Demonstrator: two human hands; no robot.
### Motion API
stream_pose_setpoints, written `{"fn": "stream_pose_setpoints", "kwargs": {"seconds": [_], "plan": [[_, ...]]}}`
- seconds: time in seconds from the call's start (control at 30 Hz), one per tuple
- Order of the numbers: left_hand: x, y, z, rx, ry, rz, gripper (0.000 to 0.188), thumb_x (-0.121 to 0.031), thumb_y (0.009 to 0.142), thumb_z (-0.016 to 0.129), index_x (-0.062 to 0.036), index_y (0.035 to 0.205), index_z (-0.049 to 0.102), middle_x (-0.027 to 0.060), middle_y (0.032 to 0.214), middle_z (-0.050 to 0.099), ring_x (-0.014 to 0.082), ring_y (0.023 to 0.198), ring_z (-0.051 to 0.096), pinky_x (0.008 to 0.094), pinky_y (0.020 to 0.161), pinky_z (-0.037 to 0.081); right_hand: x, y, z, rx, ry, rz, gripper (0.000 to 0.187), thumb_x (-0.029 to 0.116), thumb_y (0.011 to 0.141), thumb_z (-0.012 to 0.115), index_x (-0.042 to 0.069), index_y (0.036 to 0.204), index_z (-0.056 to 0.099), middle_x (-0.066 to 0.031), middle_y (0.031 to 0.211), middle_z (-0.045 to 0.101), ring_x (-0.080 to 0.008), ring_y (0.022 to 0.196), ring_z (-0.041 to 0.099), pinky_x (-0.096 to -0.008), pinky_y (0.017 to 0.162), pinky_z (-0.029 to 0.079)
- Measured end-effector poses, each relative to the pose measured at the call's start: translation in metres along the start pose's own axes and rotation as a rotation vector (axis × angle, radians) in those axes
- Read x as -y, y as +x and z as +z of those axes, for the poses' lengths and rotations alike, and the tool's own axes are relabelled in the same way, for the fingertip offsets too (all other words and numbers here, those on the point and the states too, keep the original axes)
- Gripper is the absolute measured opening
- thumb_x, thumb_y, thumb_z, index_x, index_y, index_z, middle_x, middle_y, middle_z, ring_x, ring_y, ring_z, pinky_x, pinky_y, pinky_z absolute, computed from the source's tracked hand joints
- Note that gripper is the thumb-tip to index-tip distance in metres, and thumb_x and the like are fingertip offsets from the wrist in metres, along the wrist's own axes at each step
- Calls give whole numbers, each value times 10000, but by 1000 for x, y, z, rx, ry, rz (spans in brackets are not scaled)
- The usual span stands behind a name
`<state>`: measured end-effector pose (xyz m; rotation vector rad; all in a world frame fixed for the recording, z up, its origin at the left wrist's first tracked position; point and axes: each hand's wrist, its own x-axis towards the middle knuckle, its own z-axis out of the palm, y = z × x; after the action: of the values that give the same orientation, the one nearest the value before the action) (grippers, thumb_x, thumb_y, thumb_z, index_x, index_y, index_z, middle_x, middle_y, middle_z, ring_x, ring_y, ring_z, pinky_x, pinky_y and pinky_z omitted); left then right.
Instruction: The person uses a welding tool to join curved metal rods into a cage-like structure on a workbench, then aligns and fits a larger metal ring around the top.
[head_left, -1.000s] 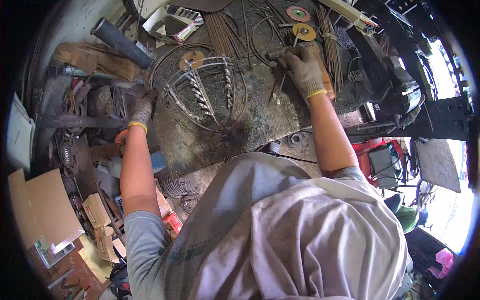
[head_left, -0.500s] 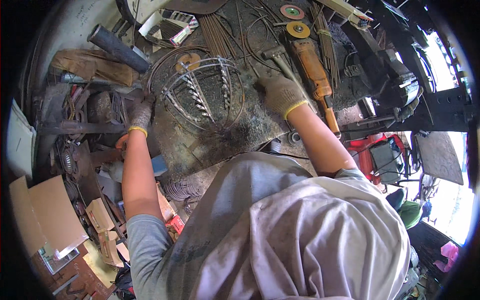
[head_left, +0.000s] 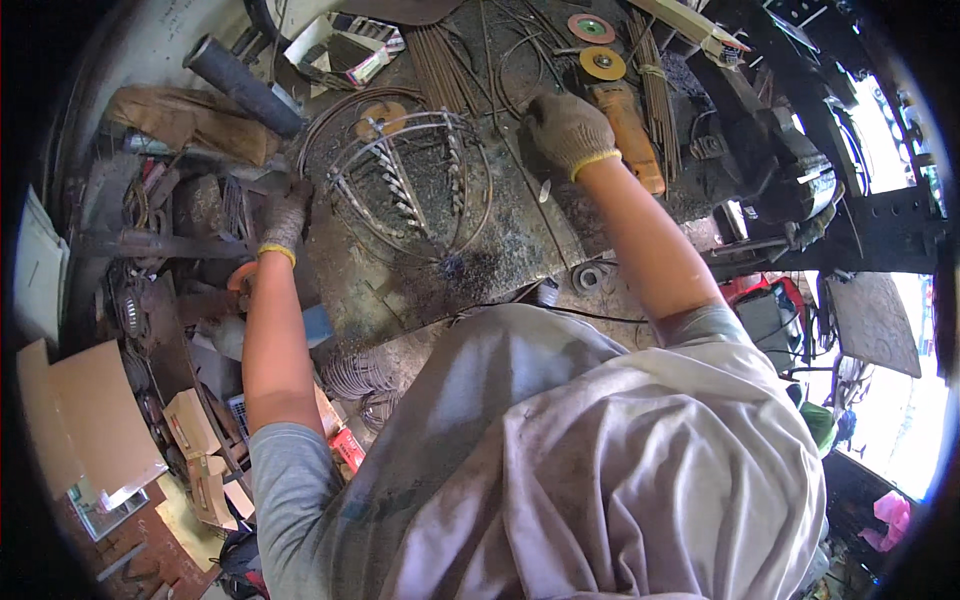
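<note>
A rounded metal frame [head_left: 404,195] of bent rods and twisted bars rests on the dark metal worktable [head_left: 390,300]. At its left side is my left hand [head_left: 287,212] in a knitted glove, fingers curled by a curved rod; what they grip is hidden. My right hand [head_left: 570,132], in a similar glove, is closed at the far right of the frame, beside an orange angle grinder [head_left: 630,135]. Hand and forearm cover the spot where a hammer lay; whatever is in the fist cannot be made out. A tan disc [head_left: 388,118] lies behind the frame.
Bundled thin rods [head_left: 436,68] lie at the back, near an open box [head_left: 345,50]. A yellow disc [head_left: 602,63] and a pink disc [head_left: 591,28] sit past the grinder. A dark pipe [head_left: 243,86] and brown cloth [head_left: 190,122] are at the far left.
My right hand has moved farther away over the table, to where the hammer head was; the hammer is now out of sight. My left hand stays about where it was.
</note>
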<state>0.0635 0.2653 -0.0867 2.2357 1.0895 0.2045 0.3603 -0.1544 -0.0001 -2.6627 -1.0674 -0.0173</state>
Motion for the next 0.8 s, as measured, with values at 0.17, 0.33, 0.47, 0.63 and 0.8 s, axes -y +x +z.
{"fn": "stream_pose_setpoints", "kwargs": {"seconds": [0.17,0.33,0.47,0.63,0.8], "plan": [[-20,-11,-2,41,13,-124,681,-573,909,630,-57,1353,650,257,1290,675,426,1191,634,459,1017,469,14,32,-4,209,-116,22,292,234,943,581,68,1123,741,-214,1206,721,-375,1116,706,-474,916,580],[6,-1,2,-51,132,-121,665,-550,916,626,-56,1362,639,220,1259,661,394,1151,607,461,979,455,27,56,0,317,-129,72,356,253,934,592,39,1172,749,-220,1263,699,-374,1179,684,-454,961,560],[-5,-6,2,-66,189,-5,588,-515,930,624,-90,1335,658,154,1047,663,284,895,592,424,786,461,10,80,21,379,-130,-6,398,298,914,608,27,1166,753,-234,1258,694,-376,1192,675,-446,978,547],[-30,-22,-4,0,150,-151,613,-554,923,552,-142,1370,634,232,1393,617,451,1270,580,508,1058,442,5,107,26,567,-193,-158,405,237,918,587,53,1256,713,-201,1333,671,-385,1257,638,-486,1010,524],[-54,-35,-6,-76,139,23,553,-468,909,592,-85,1300,669,230,1326,659,437,1223,614,485,1034,463,-5,97,11,468,-210,-201,462,334,917,560,39,1238,715,-240,1298,674,-402,1229,641,-465,1016,515]]}}
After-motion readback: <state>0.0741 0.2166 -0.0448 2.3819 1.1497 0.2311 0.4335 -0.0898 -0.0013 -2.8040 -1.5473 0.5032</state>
